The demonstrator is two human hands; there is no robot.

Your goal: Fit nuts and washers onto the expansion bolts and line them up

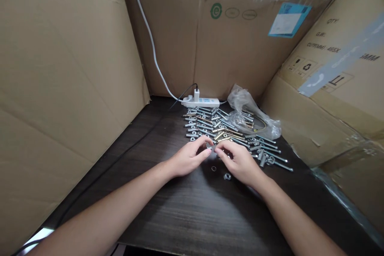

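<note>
Both hands are close together over the dark table, at the near edge of several rows of metal bolts, sleeves and nuts. The fingers of my left hand are curled, with thumb and forefinger close round a small shiny piece too small to make out. Beside it, my right hand is pinched, its fingertips almost touching those of the left; what they hold, if anything, is hidden. A thin ring lies on the table between my wrists. A silver nut rests just below my right hand.
Behind the hardware is a white power strip with a plug and cables. A clear plastic bag lies at the back right. Cardboard boxes wall the dark table on the left, back and right. A black cable crosses its left side.
</note>
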